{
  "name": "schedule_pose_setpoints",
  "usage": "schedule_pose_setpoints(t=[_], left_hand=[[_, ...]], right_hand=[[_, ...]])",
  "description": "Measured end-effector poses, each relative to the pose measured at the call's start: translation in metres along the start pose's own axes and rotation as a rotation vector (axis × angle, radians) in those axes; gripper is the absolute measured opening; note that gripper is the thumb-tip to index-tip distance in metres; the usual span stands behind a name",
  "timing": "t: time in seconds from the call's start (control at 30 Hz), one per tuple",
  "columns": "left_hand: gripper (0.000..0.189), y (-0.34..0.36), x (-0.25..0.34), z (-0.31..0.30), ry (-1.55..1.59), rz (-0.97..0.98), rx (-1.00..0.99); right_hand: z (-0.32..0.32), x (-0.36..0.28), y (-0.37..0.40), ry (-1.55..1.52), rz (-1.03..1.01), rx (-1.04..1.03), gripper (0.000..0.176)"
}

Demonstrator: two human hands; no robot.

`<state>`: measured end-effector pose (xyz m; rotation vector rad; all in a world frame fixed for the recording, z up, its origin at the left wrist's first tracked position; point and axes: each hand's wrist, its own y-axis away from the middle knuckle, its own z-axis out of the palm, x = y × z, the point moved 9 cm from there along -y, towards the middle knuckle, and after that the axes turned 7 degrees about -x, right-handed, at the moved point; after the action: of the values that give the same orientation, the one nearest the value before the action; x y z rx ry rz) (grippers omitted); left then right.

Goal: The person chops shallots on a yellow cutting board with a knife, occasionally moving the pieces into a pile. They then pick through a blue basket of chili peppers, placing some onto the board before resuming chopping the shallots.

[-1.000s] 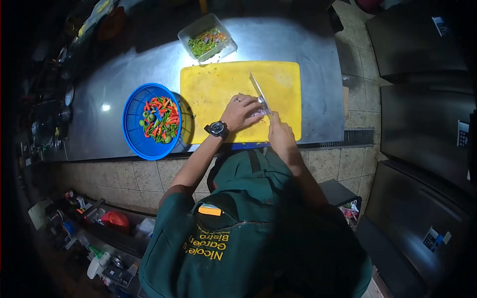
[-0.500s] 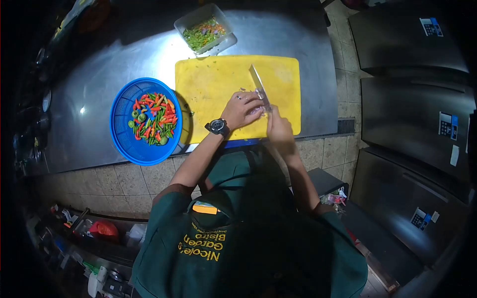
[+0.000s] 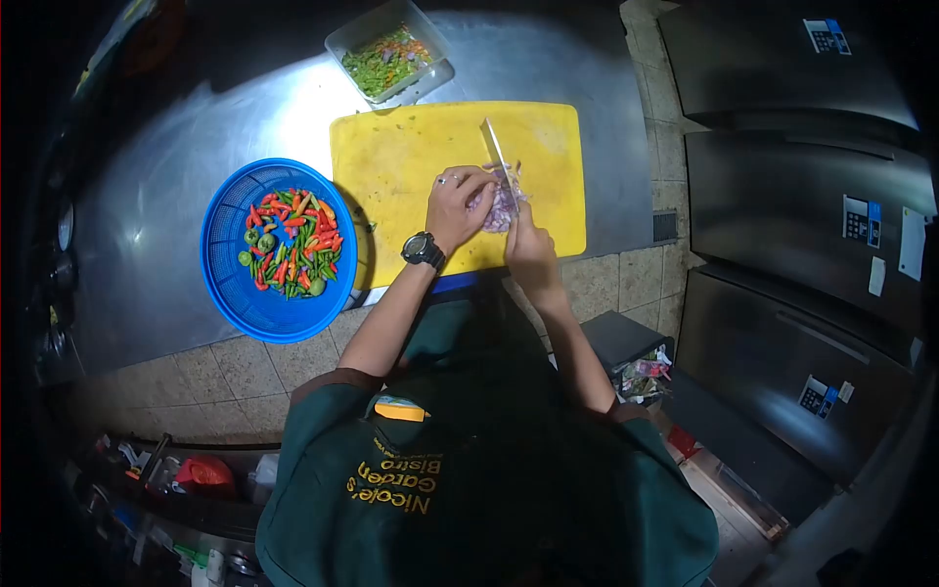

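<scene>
My right hand (image 3: 530, 248) grips a kitchen knife (image 3: 494, 145) by its handle, its blade pointing away from me over the yellow cutting board (image 3: 391, 157). Beside the blade lies a small heap of chopped purple onion (image 3: 500, 213), with some bits stuck near the steel. My left hand (image 3: 458, 207), wearing a ring and a black wristwatch (image 3: 424, 250), has its fingers curled against the onion on the left side of the blade. The fingertips are partly hidden.
A blue basket (image 3: 220, 284) with red and green chillies and small green citrus stands left of the board. Behind it, a clear plastic container (image 3: 440, 44) holds chopped green and orange pieces. All rest on a steel table (image 3: 147, 254). Dark steel fridges (image 3: 782, 186) stand at right.
The onion pieces are more spread out and more visible beside the blade. My hands and the knife are slightly further left in view, as the whole view has shifted.
</scene>
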<state>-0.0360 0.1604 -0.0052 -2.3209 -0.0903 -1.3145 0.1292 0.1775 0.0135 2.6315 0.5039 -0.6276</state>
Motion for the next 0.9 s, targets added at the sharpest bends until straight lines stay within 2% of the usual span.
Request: schedule_pose_setpoints(t=[0.03, 0.13, 0.27, 0.33, 0.43, 0.57, 0.63, 0.7, 0.77, 0.87, 0.9], left_hand=[[0.010, 0.004, -0.003, -0.001, 0.011, -0.022, 0.006], [0.013, 0.007, 0.002, -0.010, 0.041, -0.053, -0.043], [0.017, 0.017, 0.007, -0.005, 0.022, -0.017, -0.163], [0.018, 0.019, 0.003, -0.006, 0.032, -0.036, -0.161], [0.019, 0.025, -0.003, -0.002, 0.063, -0.052, -0.168], [0.018, 0.022, -0.002, -0.006, 0.044, -0.040, -0.137], [0.018, 0.023, -0.003, -0.014, 0.040, -0.071, -0.114], [0.018, 0.026, -0.001, -0.013, 0.054, -0.087, -0.103], [0.018, 0.028, -0.003, -0.014, 0.056, -0.083, -0.135], [0.019, 0.035, -0.003, -0.018, 0.052, -0.084, -0.126], [0.019, 0.036, -0.004, -0.020, 0.051, -0.088, -0.111]], right_hand=[[0.001, -0.005, 0.001, -0.027, 0.018, -0.060, 0.044], [-0.007, -0.011, 0.004, -0.081, 0.031, -0.075, 0.044], [0.009, -0.012, 0.001, -0.023, -0.027, 0.013, 0.044], [-0.006, -0.016, 0.001, -0.103, 0.073, -0.095, 0.043], [0.019, -0.004, 0.002, -0.054, 0.057, 0.007, 0.042], [0.003, -0.022, 0.002, -0.099, 0.061, -0.052, 0.042], [-0.012, -0.030, 0.010, -0.097, 0.174, -0.186, 0.041], [0.008, -0.018, 0.007, -0.122, 0.261, -0.155, 0.041], [0.017, -0.022, 0.000, -0.038, 0.164, -0.063, 0.041], [0.003, -0.023, 0.004, -0.097, 0.156, -0.121, 0.040], [0.022, -0.013, 0.005, -0.101, 0.159, -0.121, 0.040]])
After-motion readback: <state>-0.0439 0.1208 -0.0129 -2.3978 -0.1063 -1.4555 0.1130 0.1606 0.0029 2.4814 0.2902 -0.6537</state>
